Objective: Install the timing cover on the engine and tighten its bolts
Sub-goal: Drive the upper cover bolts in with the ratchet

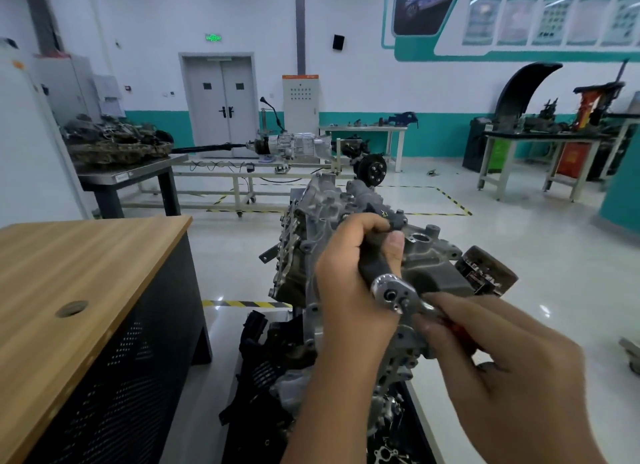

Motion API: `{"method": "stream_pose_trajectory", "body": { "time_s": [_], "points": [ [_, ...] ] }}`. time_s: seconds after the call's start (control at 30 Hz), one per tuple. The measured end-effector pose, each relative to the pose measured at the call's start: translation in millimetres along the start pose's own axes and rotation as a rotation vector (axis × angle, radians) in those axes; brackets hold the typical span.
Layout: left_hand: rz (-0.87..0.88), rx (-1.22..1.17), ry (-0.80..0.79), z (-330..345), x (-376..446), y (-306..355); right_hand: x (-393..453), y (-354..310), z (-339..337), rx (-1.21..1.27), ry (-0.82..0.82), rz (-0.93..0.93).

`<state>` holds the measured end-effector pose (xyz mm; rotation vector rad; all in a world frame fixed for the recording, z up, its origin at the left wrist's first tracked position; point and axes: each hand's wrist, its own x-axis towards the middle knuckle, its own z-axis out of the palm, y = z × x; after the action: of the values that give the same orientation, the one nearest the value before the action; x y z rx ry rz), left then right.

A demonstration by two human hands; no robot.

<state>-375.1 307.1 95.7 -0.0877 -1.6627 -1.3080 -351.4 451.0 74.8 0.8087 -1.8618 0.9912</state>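
A grey metal engine (311, 228) stands in front of me, with the timing cover (436, 273) lying against its near face. My left hand (349, 273) grips the black handle of a ratchet wrench (393, 290), whose chrome head sits over the cover. My right hand (512, 370) comes in from the lower right, its fingertips pinching the small part at the ratchet head. Something red shows under those fingers. Any bolt under the ratchet head is hidden.
A wooden-topped desk (79, 273) stands at my left. A dark pulley (485, 273) sticks out at the engine's right. Black parts (263, 359) lie below the engine. Farther off are a gearbox on a frame (287, 145), workbenches (540, 145) and yellow-black floor tape (242, 303).
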Motion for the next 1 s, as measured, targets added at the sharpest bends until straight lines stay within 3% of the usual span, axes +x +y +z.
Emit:
{"method": "stream_pose_trajectory", "body": {
  "time_s": [0.1, 0.17, 0.23, 0.3, 0.37, 0.43, 0.53, 0.67, 0.87, 1.0],
  "points": [
    [-0.338, -0.13, 0.199, -5, -23, 1, 11, 10, -3, -0.052, 0.029, -0.035],
    [-0.624, -0.582, 0.195, -14, -40, 7, 12, 11, -4, -0.053, 0.026, -0.071],
    [-0.908, -1.08, -0.062, -23, -43, 20, 9, 10, -3, -0.022, -0.014, -0.077],
    [-1.02, -1.316, -0.259, -30, -40, 23, 2, 10, -2, 0.083, -0.06, 0.023],
    [-1.084, -1.451, -0.287, -30, -34, 25, -1, 10, -4, 0.181, -0.105, 0.145],
    [-1.118, -1.504, -0.266, -27, -33, 25, 11, 8, -12, 0.101, -0.131, 0.111],
    [-1.123, -1.406, -0.189, -19, -34, 28, 42, 17, -31, -0.142, -0.044, 0.059],
    [-1.111, -1.29, -0.132, -11, -26, 36, 33, 15, -26, -0.28, 0.04, 0.102],
    [-1.125, -1.598, -0.233, -20, -12, 29, 6, -5, -6, 0.04, -0.157, 0.148],
    [-1.039, -1.366, -0.177, -16, -14, 28, 42, -7, -26, -0.168, 0.084, 0.137]
  ]
}}
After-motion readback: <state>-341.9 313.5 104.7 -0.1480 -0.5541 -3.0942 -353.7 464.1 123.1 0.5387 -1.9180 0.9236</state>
